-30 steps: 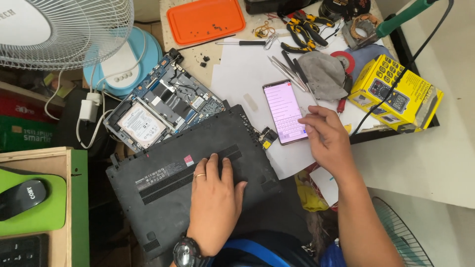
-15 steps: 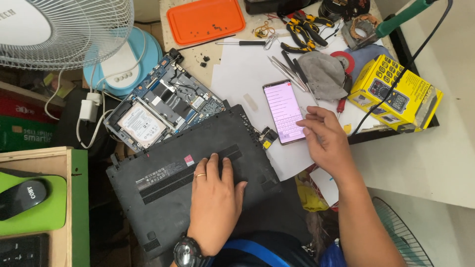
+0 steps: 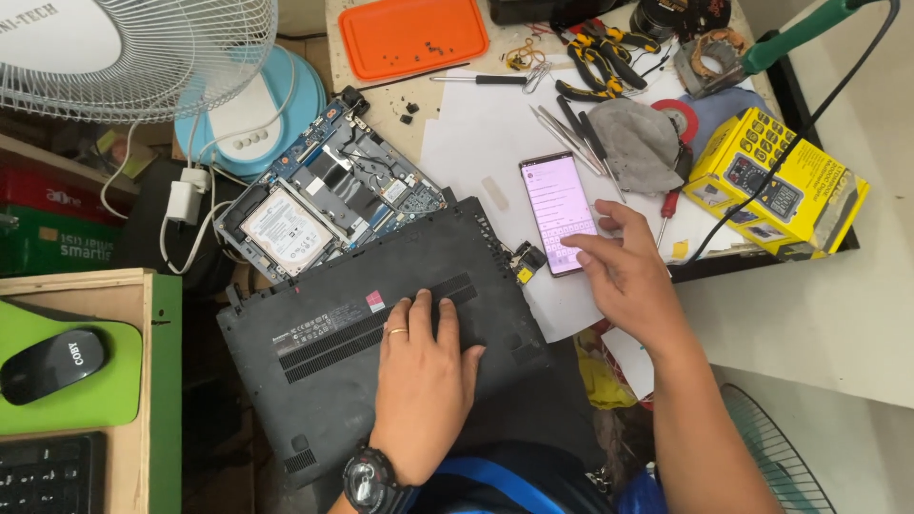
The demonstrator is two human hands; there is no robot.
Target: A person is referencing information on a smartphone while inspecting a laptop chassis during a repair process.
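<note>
Phone (image 3: pixel 559 210) flat on white paper (image 3: pixel 476 143), screen lit – right hand (image 3: pixel 624 276) loose, fingertips hovering over its lower edge, grasping nothing. Left hand (image 3: pixel 424 366) flat, fingers spread, pressing black laptop cover (image 3: pixel 314 362) – opened laptop (image 3: pixel 324 200) behind.

Cluttered repair surface (image 3: pixel 857 324): orange tray (image 3: pixel 414 36) w/ small dark bits at top, pliers (image 3: pixel 600 48) & screwdriver (image 3: pixel 476 80) just beside it. Grey cloth (image 3: pixel 636 141) lies near a yellow boxed meter (image 3: pixel 776 183). White fan (image 3: pixel 133 57) stands at left, above its blue base (image 3: pixel 252 124). Black mouse (image 3: pixel 52 365) rests on a green pad (image 3: pixel 81 405), keyboard (image 3: pixel 48 474) below.
</note>
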